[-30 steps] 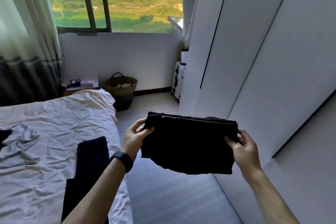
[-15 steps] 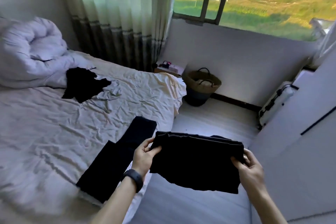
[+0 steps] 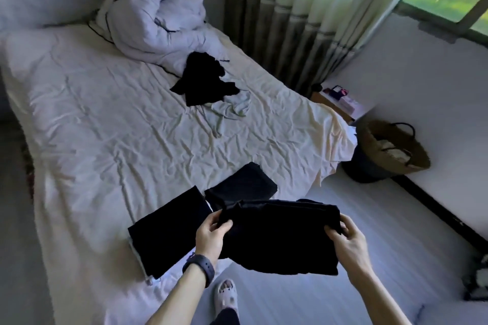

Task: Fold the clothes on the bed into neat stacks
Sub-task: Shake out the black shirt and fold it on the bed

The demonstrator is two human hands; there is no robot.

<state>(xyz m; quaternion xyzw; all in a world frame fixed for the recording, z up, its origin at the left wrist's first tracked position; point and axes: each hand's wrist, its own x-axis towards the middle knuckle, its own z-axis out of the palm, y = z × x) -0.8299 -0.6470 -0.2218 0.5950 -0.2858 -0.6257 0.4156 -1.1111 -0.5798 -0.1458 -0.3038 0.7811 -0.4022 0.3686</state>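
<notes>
I hold a folded black garment (image 3: pixel 282 237) in the air beside the bed's near corner. My left hand (image 3: pixel 211 235) pinches its upper left corner and my right hand (image 3: pixel 346 241) pinches its upper right corner. On the white sheet of the bed (image 3: pixel 111 119) lie two folded dark pieces: a long black one (image 3: pixel 166 229) near my left wrist and a smaller one (image 3: pixel 241 185) just beyond it. Further up the bed a crumpled black garment (image 3: pixel 206 79) lies partly over a crumpled pale garment (image 3: pixel 232 107).
A rolled white duvet (image 3: pixel 158 10) sits at the head of the bed. A woven basket (image 3: pixel 390 150) stands on the floor past the bed's far corner, below a low side table (image 3: pixel 340 103). Curtains (image 3: pixel 298 13) hang by the window. My slippered foot (image 3: pixel 225 298) is on the grey floor.
The view has swung left from the wardrobe and window toward the bed, bringing the duvet and crumpled clothes into sight. Both hands keep the same pinch on the black garment.
</notes>
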